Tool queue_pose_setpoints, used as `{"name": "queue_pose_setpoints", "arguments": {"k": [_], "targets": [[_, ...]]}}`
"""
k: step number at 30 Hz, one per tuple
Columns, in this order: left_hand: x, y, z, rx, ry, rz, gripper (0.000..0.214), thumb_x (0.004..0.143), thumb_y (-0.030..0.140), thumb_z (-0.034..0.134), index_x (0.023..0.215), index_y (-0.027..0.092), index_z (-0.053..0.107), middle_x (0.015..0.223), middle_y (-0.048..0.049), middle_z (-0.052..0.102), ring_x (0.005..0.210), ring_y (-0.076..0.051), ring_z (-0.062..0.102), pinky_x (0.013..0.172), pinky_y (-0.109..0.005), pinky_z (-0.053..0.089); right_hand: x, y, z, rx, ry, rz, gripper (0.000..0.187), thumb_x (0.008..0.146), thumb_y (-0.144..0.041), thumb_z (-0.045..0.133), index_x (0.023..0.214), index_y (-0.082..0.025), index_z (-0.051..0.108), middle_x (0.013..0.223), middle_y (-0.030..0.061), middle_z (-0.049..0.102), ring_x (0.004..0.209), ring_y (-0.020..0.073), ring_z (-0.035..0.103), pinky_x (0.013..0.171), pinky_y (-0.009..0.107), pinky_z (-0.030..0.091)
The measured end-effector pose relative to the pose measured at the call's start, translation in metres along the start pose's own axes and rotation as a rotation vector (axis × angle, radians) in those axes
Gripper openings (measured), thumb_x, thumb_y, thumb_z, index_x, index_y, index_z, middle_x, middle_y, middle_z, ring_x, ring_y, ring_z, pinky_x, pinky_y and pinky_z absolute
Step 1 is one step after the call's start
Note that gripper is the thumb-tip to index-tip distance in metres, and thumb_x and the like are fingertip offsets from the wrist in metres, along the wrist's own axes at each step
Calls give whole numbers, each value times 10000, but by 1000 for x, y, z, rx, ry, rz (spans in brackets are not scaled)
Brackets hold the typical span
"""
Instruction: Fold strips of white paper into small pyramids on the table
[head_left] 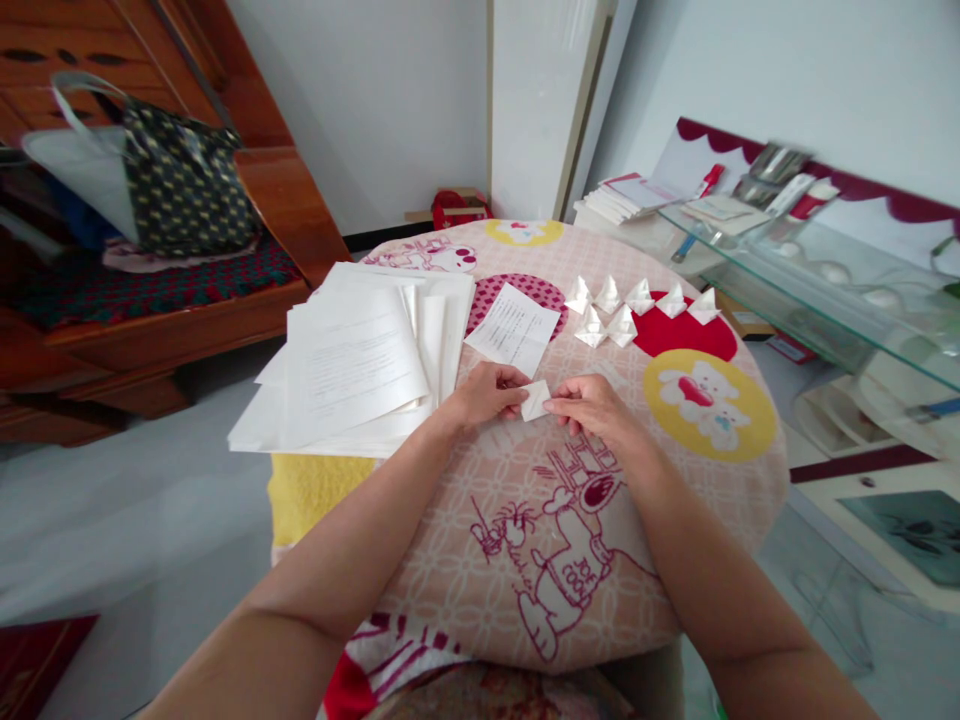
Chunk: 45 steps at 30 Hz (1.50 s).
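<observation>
Between my two hands is a small folded piece of white paper point(535, 400), held above the patterned tablecloth. My left hand point(491, 392) pinches its left edge between thumb and fingers. On the opposite side, my right hand point(589, 405) grips the right edge the same way. Just beyond them lies a printed sheet of paper point(514, 330), flat on the cloth. Several folded white paper shapes with pointed tops point(640, 297) stand grouped farther back to the right. A thick stack of papers point(352, 370), some printed, rests left of my hands.
The round table wears a pink cloth point(465, 560) with cartoon prints. At right stands a glass shelf point(825, 270) holding cups and small items, with a pile of booklets point(619, 198) beside it. A wooden bench point(277, 210) at left carries a dark patterned bag point(187, 180).
</observation>
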<state>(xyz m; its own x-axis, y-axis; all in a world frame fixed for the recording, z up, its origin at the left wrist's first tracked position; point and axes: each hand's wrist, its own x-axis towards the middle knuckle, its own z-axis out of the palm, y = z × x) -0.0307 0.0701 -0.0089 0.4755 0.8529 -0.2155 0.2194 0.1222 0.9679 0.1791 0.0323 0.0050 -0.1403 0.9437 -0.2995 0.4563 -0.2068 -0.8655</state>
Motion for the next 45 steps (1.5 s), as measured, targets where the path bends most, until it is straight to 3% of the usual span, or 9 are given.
{"name": "queue_pose_setpoints", "arguments": {"k": [5,10,24,28,31,34,39,42,45], "targets": [[-5,9,3,-231,83,-43,69,823,96,666,886,99,695,651,-5,678,547,-79,614,581,-198,530,1,-2,2,228,-56,-21,213,745,-354,752,723,-153,684,685,46,726,510,107,623,434,196,432],[-8,12,6,-293,89,-48,85,810,80,679,891,105,666,695,-13,697,590,-93,663,608,-205,563,1,-3,9,374,-67,-53,279,656,-399,808,745,-153,714,685,53,739,576,142,666,563,256,536],[-9,10,11,-243,-24,-35,157,795,94,680,831,157,540,653,3,690,651,-151,728,621,-245,578,2,-6,16,392,77,-135,289,612,-404,775,761,-163,724,660,35,706,587,161,628,605,297,514],[-6,7,7,-21,-11,68,108,778,116,684,834,142,595,712,-13,701,672,-137,689,654,-255,561,1,-5,14,164,175,-204,198,695,-371,696,655,-182,651,600,6,631,580,150,557,589,278,432],[-5,6,2,268,98,238,162,727,133,731,880,137,675,812,-22,706,747,-139,666,700,-253,550,1,-4,12,-197,283,-369,236,787,-280,635,581,-196,559,580,-8,548,591,135,485,592,272,362],[-7,7,1,513,162,367,191,723,125,720,912,151,708,904,-37,712,790,-149,651,725,-264,539,1,-3,13,-533,325,-570,242,835,-160,586,597,-189,557,666,21,590,665,147,503,645,279,366],[-11,9,5,797,142,550,151,759,43,604,837,153,673,855,-52,699,769,-154,619,740,-277,501,0,-4,18,-904,241,-772,186,880,-100,569,753,-155,693,825,92,672,790,197,560,681,299,379],[-12,8,7,915,89,539,153,777,37,593,838,156,667,854,-60,705,771,-166,622,732,-280,481,-6,-9,21,-1023,117,-740,194,918,-102,566,850,-140,743,871,107,684,820,204,574,700,303,389],[-14,7,7,959,-47,507,145,805,46,605,868,153,680,868,-55,719,790,-170,638,735,-276,467,-15,-16,20,-1063,-21,-657,190,952,-134,582,908,-139,768,901,108,696,827,195,597,707,299,390]]}}
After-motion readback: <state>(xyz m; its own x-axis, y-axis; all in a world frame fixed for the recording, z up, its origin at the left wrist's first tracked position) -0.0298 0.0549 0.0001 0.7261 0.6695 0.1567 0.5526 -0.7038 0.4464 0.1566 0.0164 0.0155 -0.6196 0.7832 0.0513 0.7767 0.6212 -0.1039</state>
